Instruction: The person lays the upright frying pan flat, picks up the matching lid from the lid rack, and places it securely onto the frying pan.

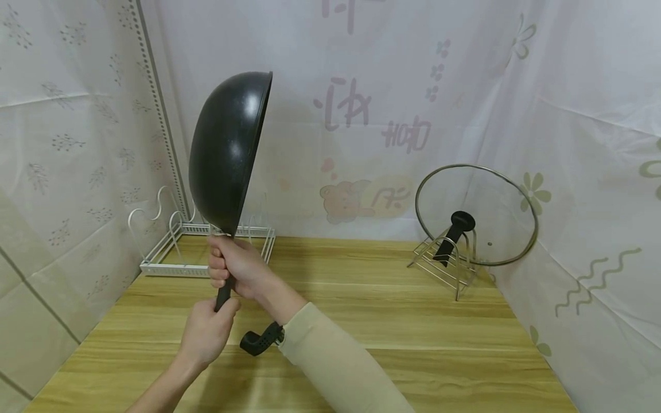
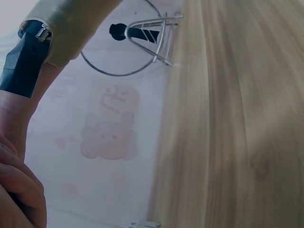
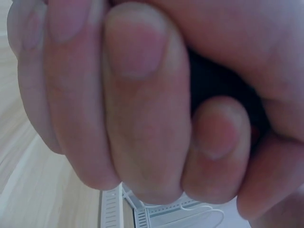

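A black wok (image 1: 227, 149) is held up on edge over the left part of the table, its rounded outside facing left and its long handle (image 1: 224, 295) pointing down. My right hand (image 1: 240, 264) grips the handle just below the bowl. Lower down, my left hand (image 1: 209, 330) holds the handle's end, with the thumb along it. In the right wrist view, curled fingers (image 3: 145, 104) wrap the dark handle (image 3: 223, 85). Behind the hands stands a white wire rack (image 1: 175, 268), partly hidden by the wok and right hand.
On the right, a glass lid (image 1: 496, 212) with a black knob leans upright in a small metal wire stand (image 1: 445, 269). The wooden table (image 1: 361, 321) is bordered by printed curtains (image 1: 289, 143) at the back and sides. A black wrist mount (image 1: 262, 338) sticks out from my right sleeve.
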A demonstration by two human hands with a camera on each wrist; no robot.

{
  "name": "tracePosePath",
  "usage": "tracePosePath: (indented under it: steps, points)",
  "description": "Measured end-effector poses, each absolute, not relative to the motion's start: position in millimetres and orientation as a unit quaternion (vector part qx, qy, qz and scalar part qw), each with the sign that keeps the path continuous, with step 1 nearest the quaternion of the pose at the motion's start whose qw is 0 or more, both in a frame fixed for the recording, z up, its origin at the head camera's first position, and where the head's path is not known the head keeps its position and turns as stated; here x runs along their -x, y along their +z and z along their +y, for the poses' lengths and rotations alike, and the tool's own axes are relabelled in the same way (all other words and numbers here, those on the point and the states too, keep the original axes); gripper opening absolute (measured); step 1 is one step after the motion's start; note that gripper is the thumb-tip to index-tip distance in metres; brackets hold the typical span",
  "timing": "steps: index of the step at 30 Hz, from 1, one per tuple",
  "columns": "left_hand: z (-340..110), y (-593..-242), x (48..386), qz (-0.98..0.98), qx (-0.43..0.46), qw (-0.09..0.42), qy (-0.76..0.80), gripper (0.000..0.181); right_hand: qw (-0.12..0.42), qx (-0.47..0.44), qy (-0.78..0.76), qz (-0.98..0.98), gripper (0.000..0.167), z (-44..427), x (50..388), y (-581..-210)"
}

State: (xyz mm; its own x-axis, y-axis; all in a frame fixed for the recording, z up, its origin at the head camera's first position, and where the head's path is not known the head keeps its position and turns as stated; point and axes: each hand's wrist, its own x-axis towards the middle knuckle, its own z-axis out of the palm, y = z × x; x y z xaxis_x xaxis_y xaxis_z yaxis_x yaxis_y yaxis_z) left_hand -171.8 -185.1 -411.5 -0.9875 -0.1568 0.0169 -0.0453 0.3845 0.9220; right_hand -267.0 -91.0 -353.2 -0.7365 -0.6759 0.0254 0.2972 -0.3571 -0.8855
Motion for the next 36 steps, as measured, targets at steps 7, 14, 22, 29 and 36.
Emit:
tracePosePath:
  steps: [7,14,22,29,36]
  points:
    - [-184,-407,172,-0.838,-0.06,0.053,-0.54,0.048,0.296,0.204,-0.804,0.475,0.046,-88,265,-346]
    - [-180,-402,171,-0.833,-0.045,0.062,-0.548,0.047,0.286,0.214,-0.807,0.47,0.046,-82,262,-340]
    - [-175,-396,170,-0.834,-0.029,0.064,-0.547,0.046,0.275,0.216,-0.811,0.469,0.045,-76,260,-336]
    - [-172,-395,171,-0.832,-0.023,0.059,-0.551,0.044,0.271,0.214,-0.809,0.475,0.044,-71,259,-335]
    - [-167,-396,171,-0.829,-0.013,0.052,-0.557,0.044,0.267,0.216,-0.808,0.479,0.046,-65,259,-338]
